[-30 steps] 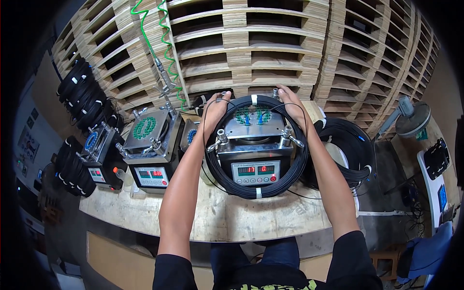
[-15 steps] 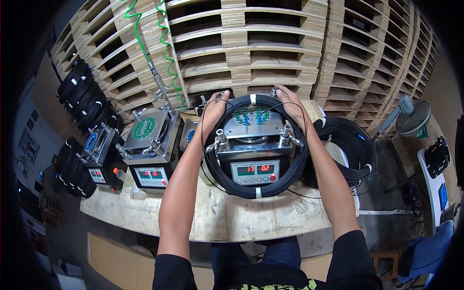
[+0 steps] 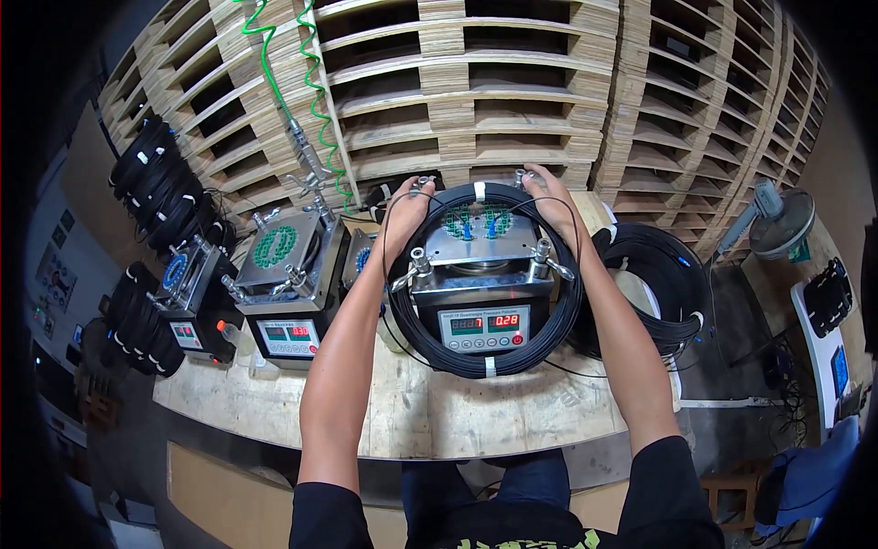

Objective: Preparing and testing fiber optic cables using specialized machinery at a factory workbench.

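Observation:
A metal polishing machine (image 3: 482,295) with a lit display stands in front of me, its square top plate (image 3: 457,245) carrying a ring of green holders and two blue-tipped connectors. A coil of black cable (image 3: 574,306), bound with white tape, rests around the machine's front and top. My left hand (image 3: 405,209) is closed at the far left clamp knob (image 3: 423,184), thumb against it. At the far right corner my right hand (image 3: 554,199) closes on the other clamp knob (image 3: 522,177). Thin cable strands cross both wrists. The near clamp knobs (image 3: 418,258) are untouched.
Two more polishing machines (image 3: 286,302) stand left on the wooden bench (image 3: 393,416), beside a small bottle with an orange cap (image 3: 225,328). Black cable coils (image 3: 654,242) lie right; more are stacked left (image 3: 155,178). Pallets (image 3: 512,91) rise behind. A fan (image 3: 782,224) stands right.
My left hand has turned slightly and its fingers have shifted around the far left knob. My right hand stays nearly in place. The readings on the machines' displays have changed.

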A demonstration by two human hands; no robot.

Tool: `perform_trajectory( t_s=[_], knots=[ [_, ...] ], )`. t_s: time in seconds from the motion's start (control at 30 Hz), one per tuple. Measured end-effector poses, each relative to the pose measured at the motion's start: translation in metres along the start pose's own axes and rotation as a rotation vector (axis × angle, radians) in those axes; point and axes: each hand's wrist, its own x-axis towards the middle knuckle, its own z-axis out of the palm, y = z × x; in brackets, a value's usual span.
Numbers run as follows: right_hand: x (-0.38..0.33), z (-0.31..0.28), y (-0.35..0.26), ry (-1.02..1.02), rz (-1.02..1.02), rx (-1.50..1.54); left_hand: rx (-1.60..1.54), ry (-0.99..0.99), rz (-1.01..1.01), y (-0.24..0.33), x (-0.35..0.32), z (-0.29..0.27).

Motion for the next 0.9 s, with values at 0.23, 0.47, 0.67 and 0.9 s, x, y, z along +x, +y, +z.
perform_trajectory(
  t_s=[0.23,0.47,0.67,0.9],
  knots=[
    [-0.007,-0.006,-0.018,-0.138,0.175,0.171,0.075,-0.005,-0.02,0.007,-0.003,0.002],
    [-0.014,-0.01,-0.03,-0.089,0.18,0.243,0.055,0.029,-0.028,0.013,-0.006,0.004],
    [-0.016,-0.01,-0.035,-0.082,0.191,0.165,0.025,0.03,0.048,0.008,-0.005,0.006],
    [-0.018,-0.014,-0.038,-0.128,0.19,0.181,0.031,-0.014,-0.035,0.02,-0.01,0.005]
  ],
)
